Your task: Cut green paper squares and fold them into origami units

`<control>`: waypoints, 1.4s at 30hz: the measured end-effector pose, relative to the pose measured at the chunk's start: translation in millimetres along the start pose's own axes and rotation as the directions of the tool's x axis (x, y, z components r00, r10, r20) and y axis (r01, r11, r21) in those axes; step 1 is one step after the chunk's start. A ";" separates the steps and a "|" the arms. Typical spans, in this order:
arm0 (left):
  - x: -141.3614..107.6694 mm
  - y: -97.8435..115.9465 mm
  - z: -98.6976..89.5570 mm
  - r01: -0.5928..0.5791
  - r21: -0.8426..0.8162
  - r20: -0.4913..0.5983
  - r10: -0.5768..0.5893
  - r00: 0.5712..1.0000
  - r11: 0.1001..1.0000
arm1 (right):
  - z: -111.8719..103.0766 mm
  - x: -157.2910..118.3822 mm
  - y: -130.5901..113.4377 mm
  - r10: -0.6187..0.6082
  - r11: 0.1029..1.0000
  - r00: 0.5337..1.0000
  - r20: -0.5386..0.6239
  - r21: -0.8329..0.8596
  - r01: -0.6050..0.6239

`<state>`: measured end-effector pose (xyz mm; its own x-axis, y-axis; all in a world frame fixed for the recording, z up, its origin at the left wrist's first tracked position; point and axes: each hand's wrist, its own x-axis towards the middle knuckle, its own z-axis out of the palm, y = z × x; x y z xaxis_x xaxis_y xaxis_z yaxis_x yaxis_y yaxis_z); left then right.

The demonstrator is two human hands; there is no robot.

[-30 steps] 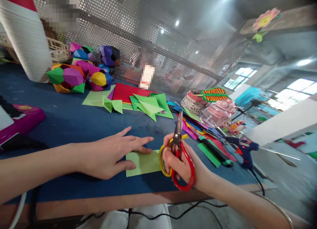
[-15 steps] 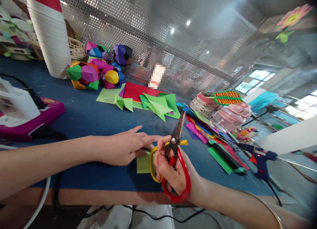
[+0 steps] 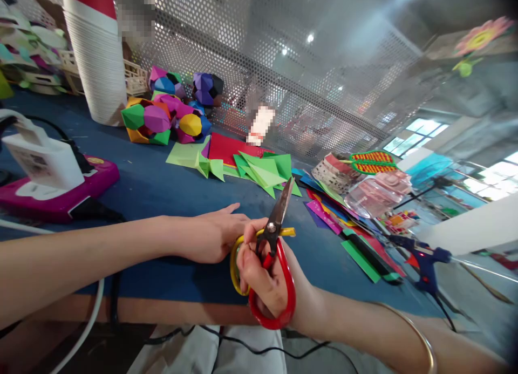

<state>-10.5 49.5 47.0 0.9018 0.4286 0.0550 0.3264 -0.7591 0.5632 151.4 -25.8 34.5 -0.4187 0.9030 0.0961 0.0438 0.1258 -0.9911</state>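
Observation:
My right hand (image 3: 267, 277) is closed round scissors (image 3: 279, 206) with one red and one yellow handle. Their dark blades are together and point up and away over the table. Beside it, my left hand (image 3: 208, 236) lies low over the blue tabletop, back upward, with its top finger stretched out. The other fingertips of that hand go behind the right hand and the yellow handle, where the hands meet. A trace of green paper (image 3: 239, 247) shows inside the yellow loop; the rest is hidden. Ahead of the blades lie folded light-green paper pieces (image 3: 263, 171).
Folded-paper balls (image 3: 149, 120) and a stack of paper cups (image 3: 99, 66) stand at the back left. A purple power strip (image 3: 97, 182) with a white charger lies left. Coloured paper sheets (image 3: 324, 215) and a blue glue gun (image 3: 424, 263) lie right. Cables hang below the table edge.
The view has shifted slightly. My right hand, with the scissors, has moved left and closer over my left fingers. The green paper square, plainly visible before, is now mostly covered.

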 end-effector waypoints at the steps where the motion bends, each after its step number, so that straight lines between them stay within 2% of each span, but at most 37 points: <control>1: 0.1 0.2 -0.2 0.001 -0.002 0.000 -0.001 1.000 1.000 | 0.9 0.5 1.2 -0.010 1.000 1.000 -0.003 0.014 0.010; 6: -1.0 -3.7 3.5 -0.008 -0.002 -0.028 0.007 1.000 1.000 | -1.6 0.9 7.3 -0.017 1.000 0.999 -0.035 -0.025 0.016; 10: -1.8 -7.0 7.4 -0.014 0.048 -0.031 0.016 0.999 0.999 | -9.5 -2.5 6.6 0.008 0.992 0.999 -0.046 -0.124 -0.014; 14: -0.4 -7.7 8.7 -0.032 0.035 -0.049 0.033 0.998 0.999 | -20.7 -8.1 1.4 0.005 0.988 0.997 -0.076 -0.154 -0.017; 19: 0.9 -9.6 9.0 -0.033 0.023 -0.031 0.033 0.999 0.999 | -43.8 -20.6 -6.5 0.052 0.989 0.992 -0.115 -0.133 -0.067; 23: -0.4 -11.3 10.4 -0.029 -0.019 -0.037 0.028 0.999 0.999 | -64.2 -31.0 -12.4 0.059 0.957 0.974 -0.217 -0.266 -0.117; 28: -0.5 -11.0 10.2 -0.019 -0.016 -0.020 0.019 1.000 1.000 | -82.5 -36.3 -22.2 0.123 0.889 0.937 -0.328 -0.384 -0.251; 34: 0.3 -5.9 7.7 0.006 -0.039 -0.028 -0.007 1.000 0.999 | -108.9 -35.2 -28.7 0.197 0.836 0.940 -0.279 -0.454 -0.310; 36: -0.1 -2.2 7.6 0.019 -0.075 -0.047 -0.023 0.999 0.997 | -123.0 -33.0 -30.2 0.167 0.758 0.945 -0.281 -0.577 -0.305; 38: -0.5 1.6 8.1 0.064 -0.112 -0.090 -0.074 0.993 0.992 | -138.2 -30.7 -30.2 0.089 0.553 0.951 -0.296 -0.779 -0.294; 40: -0.7 4.5 9.2 0.121 -0.125 -0.136 -0.137 0.981 0.985 | -152.0 -29.5 -27.4 0.057 0.330 0.954 -0.295 -0.896 -0.296; 42: -0.5 6.0 10.6 0.151 -0.116 -0.164 -0.169 0.972 0.982 | -161.4 -29.7 -22.1 0.066 0.205 0.958 -0.279 -0.936 -0.287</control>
<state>-5.9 39.5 41.7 0.7747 0.6254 0.0936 0.4240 -0.6235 0.6568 309.3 10.9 68.4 -0.1450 0.9881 0.0520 0.9779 0.1511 -0.1444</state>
